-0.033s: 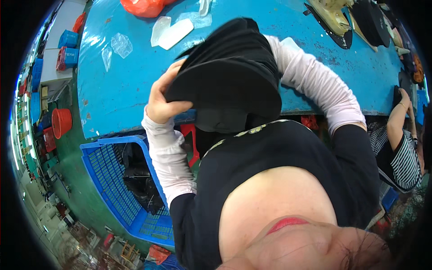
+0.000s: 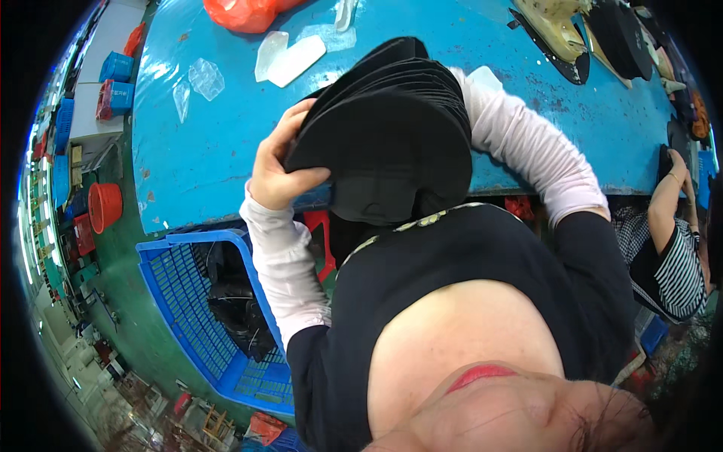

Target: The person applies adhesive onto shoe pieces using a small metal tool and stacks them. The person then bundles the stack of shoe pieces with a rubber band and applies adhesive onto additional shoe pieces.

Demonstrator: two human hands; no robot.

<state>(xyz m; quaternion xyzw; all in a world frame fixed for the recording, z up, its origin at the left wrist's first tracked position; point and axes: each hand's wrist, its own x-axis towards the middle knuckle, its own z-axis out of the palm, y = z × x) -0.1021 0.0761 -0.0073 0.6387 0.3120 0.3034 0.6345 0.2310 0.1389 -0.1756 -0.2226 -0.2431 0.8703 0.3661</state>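
A thick stack of thin black sheet pieces with rounded edges stands tilted at the table's near edge, close to my chest. Its separate layers show along the top and right side. My left hand grips the stack's left edge, thumb on the near face and fingers wrapped behind. My right forearm, in a pale sleeve, reaches round the far right side of the stack. The stack hides my right hand, so its fingers do not show.
On the blue table lie white pieces, clear plastic scraps and a red bag. Black and yellowish pieces sit far right. A blue basket holding black things stands left of me. Another person works at right.
The stack has shifted slightly down and to the right, and its layers show more distinctly. My left hand has moved a little right with it.
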